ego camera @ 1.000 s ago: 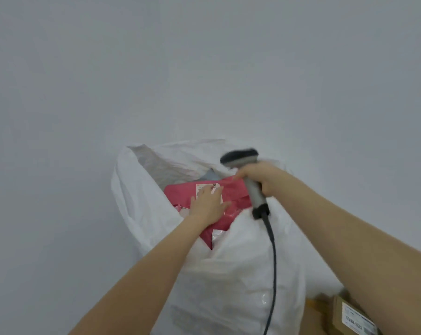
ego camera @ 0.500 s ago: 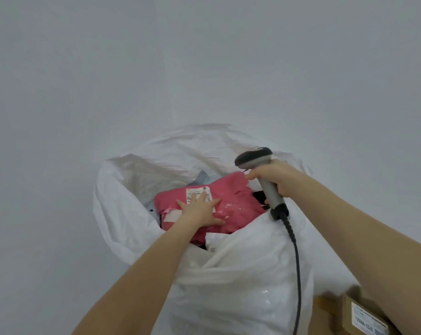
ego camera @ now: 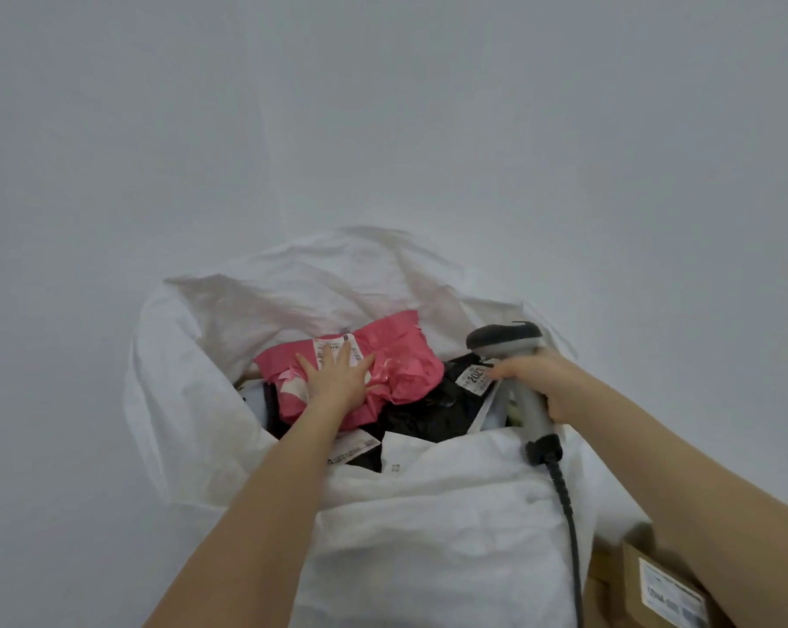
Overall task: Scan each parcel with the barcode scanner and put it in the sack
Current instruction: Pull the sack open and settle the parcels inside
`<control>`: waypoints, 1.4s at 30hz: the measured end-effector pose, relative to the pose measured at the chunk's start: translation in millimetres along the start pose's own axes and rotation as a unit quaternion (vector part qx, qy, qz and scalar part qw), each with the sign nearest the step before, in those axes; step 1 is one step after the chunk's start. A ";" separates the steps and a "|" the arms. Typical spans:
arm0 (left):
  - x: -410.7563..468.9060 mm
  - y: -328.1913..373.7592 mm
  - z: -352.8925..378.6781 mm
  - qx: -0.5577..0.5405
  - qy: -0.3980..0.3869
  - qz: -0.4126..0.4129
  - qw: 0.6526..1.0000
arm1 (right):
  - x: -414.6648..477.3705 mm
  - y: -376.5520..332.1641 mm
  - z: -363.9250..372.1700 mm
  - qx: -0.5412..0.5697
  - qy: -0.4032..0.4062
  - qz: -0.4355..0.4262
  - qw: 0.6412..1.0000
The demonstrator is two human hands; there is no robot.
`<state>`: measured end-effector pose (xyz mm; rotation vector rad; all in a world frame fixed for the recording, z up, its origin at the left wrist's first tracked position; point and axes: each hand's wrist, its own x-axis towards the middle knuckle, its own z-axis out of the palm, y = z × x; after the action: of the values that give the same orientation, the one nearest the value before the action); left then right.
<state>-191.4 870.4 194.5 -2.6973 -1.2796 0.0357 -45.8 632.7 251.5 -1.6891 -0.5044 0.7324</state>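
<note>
A large white sack (ego camera: 428, 528) stands open in front of me, holding several parcels. On top lies a pink mailer parcel (ego camera: 405, 364) with a white label. My left hand (ego camera: 335, 378) presses flat on it with straight, spread fingers. A black mailer parcel (ego camera: 446, 410) lies under it to the right. My right hand (ego camera: 541, 383) grips the handle of a grey barcode scanner (ego camera: 514, 355) at the sack's right rim. The scanner's dark head points left over the parcels, and its black cable (ego camera: 569, 537) hangs down the sack's front.
Brown cardboard boxes (ego camera: 655, 586) with a white label sit at the bottom right, beside the sack. A plain grey-white wall fills the view behind and around the sack.
My view has dipped and closed in, showing more of the sack's inside. My left hand has pushed the pink parcel deeper in. The scanner hand has shifted right to the rim.
</note>
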 end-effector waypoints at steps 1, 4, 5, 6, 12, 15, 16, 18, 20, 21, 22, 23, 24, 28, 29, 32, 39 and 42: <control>-1.0 -1.7 -2.3 -0.016 -0.006 0.009 1.000 | -2.7 0.0 -1.7 0.006 -0.005 -0.006 1.000; -16.4 -11.0 -15.9 -0.070 -0.011 0.033 0.997 | -14.3 -14.4 -2.4 0.022 -0.027 -0.033 0.999; -24.2 -12.1 -22.0 -0.098 0.000 0.032 0.995 | -18.5 -20.3 -1.3 0.018 -0.029 -0.041 0.999; -32.9 -9.3 -28.5 -0.130 0.027 0.032 0.991 | -22.1 -26.7 0.5 0.015 -0.028 -0.044 0.999; -85.6 55.6 -35.0 -0.134 0.024 0.147 0.980 | -46.6 -33.4 6.0 0.044 -0.041 -0.020 0.998; -97.8 62.4 -18.0 -0.026 -0.030 0.137 0.990 | -56.6 -7.3 -6.1 0.069 -0.014 -0.004 0.998; -100.7 61.6 -17.8 -0.023 -0.035 0.138 0.990 | -59.1 2.2 -12.3 0.079 -0.007 0.004 0.997; -107.6 58.4 -23.1 -0.058 -0.021 0.148 0.987 | -64.7 15.7 -23.3 0.103 -0.001 0.014 0.995; -119.1 50.1 -29.2 -0.093 0.026 0.140 0.985 | -69.6 17.8 -28.7 0.114 0.004 0.005 0.993; -126.1 44.4 -30.9 -0.105 0.043 0.127 0.985 | -72.6 15.0 -27.9 0.111 0.004 -0.008 0.994; -133.9 39.0 -31.6 -0.112 0.048 0.113 0.986 | -74.8 11.1 -24.7 0.107 0.000 -0.023 0.994; -142.2 34.0 -31.0 -0.112 0.046 0.098 0.988 | -77.5 6.7 -19.4 0.101 -0.010 -0.035 0.994; -150.2 29.3 -29.3 -0.103 0.039 0.086 0.990 | -80.5 3.1 -13.2 0.095 -0.023 -0.041 0.994; -179.7 8.7 -12.3 -0.066 0.008 0.031 0.997 | -93.1 9.8 3.3 0.046 -0.061 0.008 0.997; -186.2 3.4 -6.8 -0.071 0.002 0.018 0.997 | -95.2 13.7 3.1 0.039 -0.059 0.019 0.997; -193.5 -2.0 -7.4 -0.064 0.004 0.006 0.998 | -96.9 12.8 -2.4 0.053 -0.051 0.027 0.997; -129.9 24.8 -85.0 -0.056 0.155 0.091 0.982 | -84.0 -60.1 3.3 0.048 -0.068 -0.056 0.995; -93.9 42.0 -90.6 -0.111 0.033 0.091 0.989 | -60.4 -75.7 17.5 0.032 -0.051 -0.071 0.996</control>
<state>-210.8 760.0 273.4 -2.9668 -1.0734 -0.1844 -97.1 622.3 334.7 -1.5449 -0.6594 0.7249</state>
